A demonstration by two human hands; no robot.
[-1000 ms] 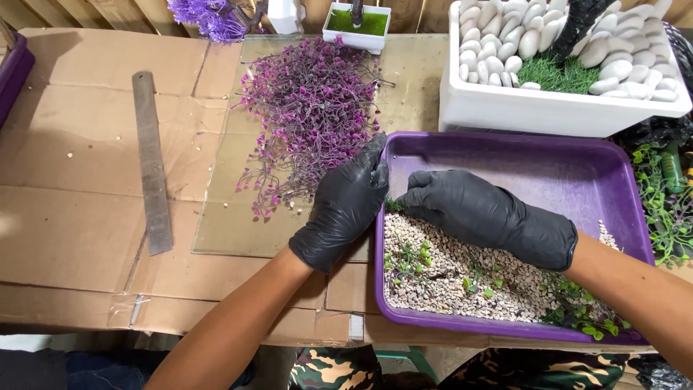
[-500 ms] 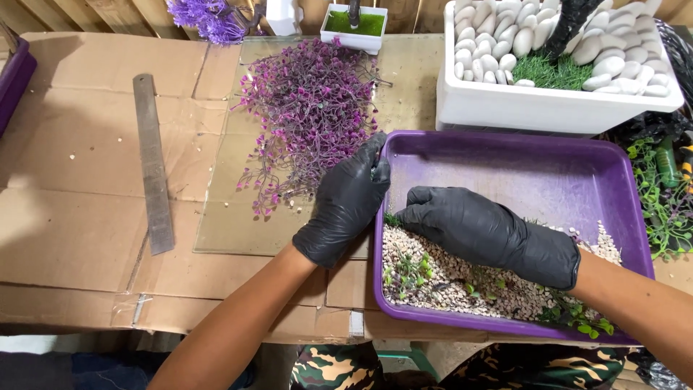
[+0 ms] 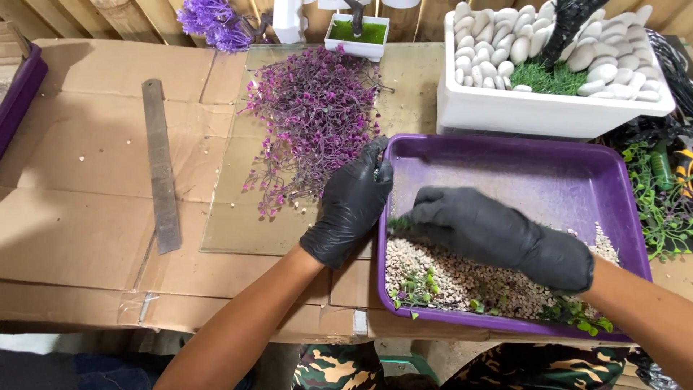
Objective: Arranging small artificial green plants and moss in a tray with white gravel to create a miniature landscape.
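A cardboard-covered desk (image 3: 79, 217) carries a white planter of pale pebbles (image 3: 548, 108), a spray of purple artificial foliage (image 3: 314, 123) on a glass sheet, and near the front right edge a purple plastic tray (image 3: 548, 180) part-filled with small gravel (image 3: 447, 278) and green plastic sprigs (image 3: 419, 285). The tray looks stiff and light but weighted by loose gravel likely to slide, so its rim seems the best hold. The black-gloved left hand (image 3: 351, 206) has its grip clamped on the tray's left rim, while the gloved right hand (image 3: 498, 235) lies on the gravel, fingers together and curled; whether it holds anything, I cannot tell.
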